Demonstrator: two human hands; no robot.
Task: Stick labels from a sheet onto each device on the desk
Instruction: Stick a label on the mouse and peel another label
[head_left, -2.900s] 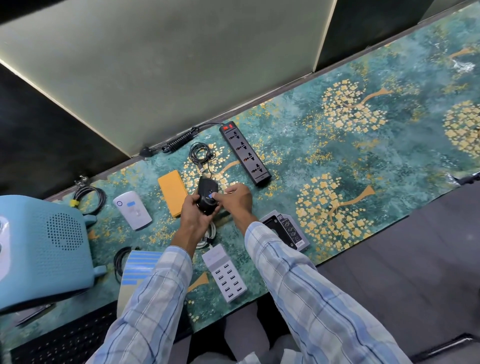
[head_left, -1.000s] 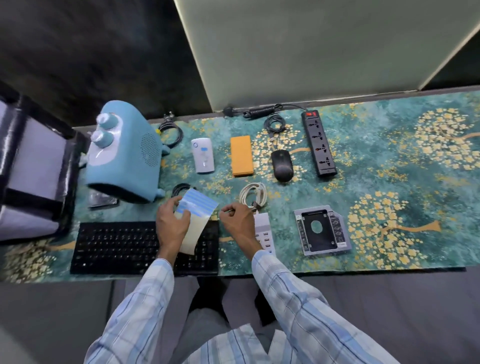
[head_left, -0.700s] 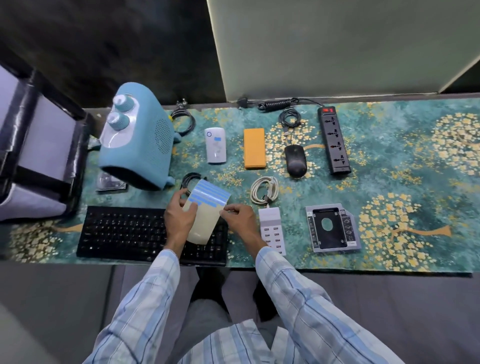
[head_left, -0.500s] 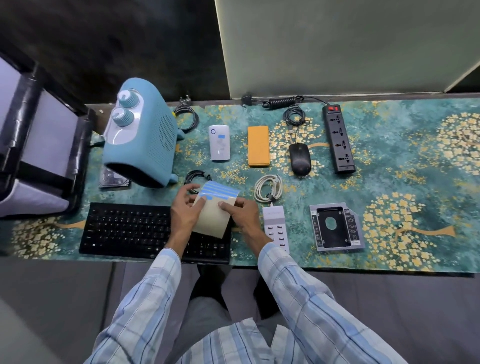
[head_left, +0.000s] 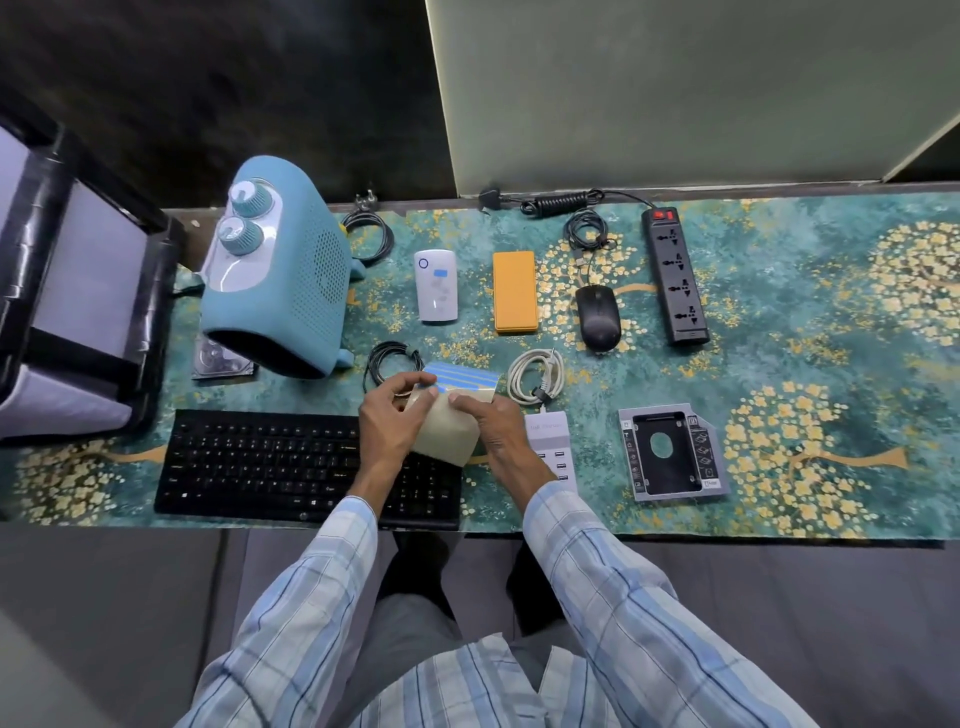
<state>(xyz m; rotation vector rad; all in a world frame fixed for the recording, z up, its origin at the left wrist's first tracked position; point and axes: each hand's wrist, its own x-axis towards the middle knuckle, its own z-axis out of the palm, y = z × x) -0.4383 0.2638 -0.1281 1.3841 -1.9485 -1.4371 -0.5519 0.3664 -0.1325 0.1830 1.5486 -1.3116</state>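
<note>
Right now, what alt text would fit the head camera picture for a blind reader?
Seen from above, a person's left hand and right hand hold a sheet of blue labels over a black keyboard. Beyond lie a blue heater, a mouse and a power strip on a green floral mat.

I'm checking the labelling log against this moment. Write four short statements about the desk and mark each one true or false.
1. The left hand and the right hand both grip the label sheet. True.
2. The mouse lies between the orange device and the power strip. True.
3. The white device carries no label. False: a blue label sits on its top face.
4. The keyboard lies to the right of the drive caddy. False: it lies to the left, with both hands between them.
</note>
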